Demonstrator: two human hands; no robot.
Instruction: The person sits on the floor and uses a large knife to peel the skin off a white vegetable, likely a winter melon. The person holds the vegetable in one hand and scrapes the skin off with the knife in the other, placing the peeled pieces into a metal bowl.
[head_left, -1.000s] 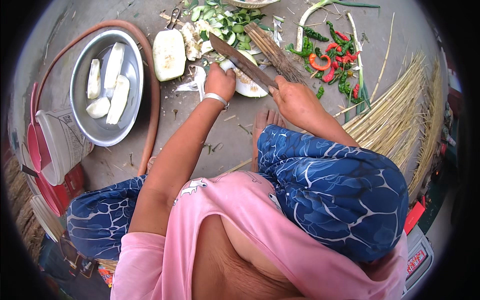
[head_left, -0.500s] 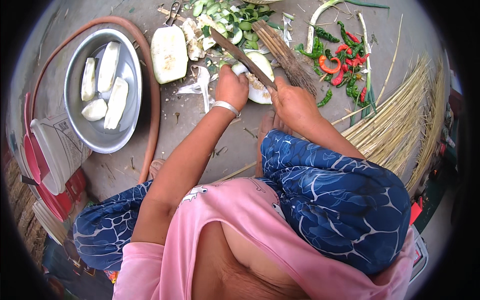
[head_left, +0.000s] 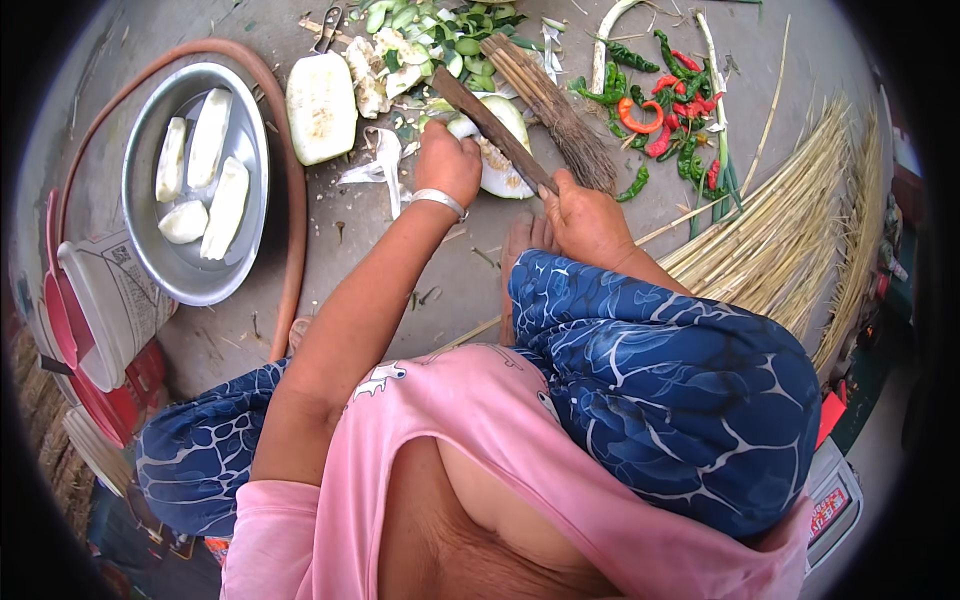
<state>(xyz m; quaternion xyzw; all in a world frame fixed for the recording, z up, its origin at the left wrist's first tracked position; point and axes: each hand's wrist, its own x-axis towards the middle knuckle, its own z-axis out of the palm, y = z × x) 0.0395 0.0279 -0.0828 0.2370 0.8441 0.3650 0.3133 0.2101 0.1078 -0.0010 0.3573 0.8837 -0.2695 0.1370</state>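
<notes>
My right hand (head_left: 587, 215) grips a long dark-bladed knife (head_left: 490, 128), its blade slanting up and away to the left. Under the blade rests a pale gourd piece (head_left: 510, 178) with a seedy middle and light green rind. My left hand (head_left: 447, 165), wearing a wide silver bracelet, is closed around a smaller pale gourd piece (head_left: 461, 127) beside the blade; the fingers are mostly hidden. To the left lies a large cut gourd slab (head_left: 321, 108). Several peeled gourd pieces (head_left: 209, 138) sit in a metal basin (head_left: 250, 225) holding some water.
Green peelings (head_left: 455, 40) and scooped seedy pulp (head_left: 368, 78) lie beyond my hands, near a peeler (head_left: 327, 30). A short twig brush (head_left: 560, 110), red and green chillies (head_left: 690, 105) and a straw broom (head_left: 760, 235) are to the right. A brown hose (head_left: 293, 240) curves round the basin.
Both hands and the knife keep nearly the same place over the gourd; the small piece sits slightly lower beside the blade. The whole view has shifted a little.
</notes>
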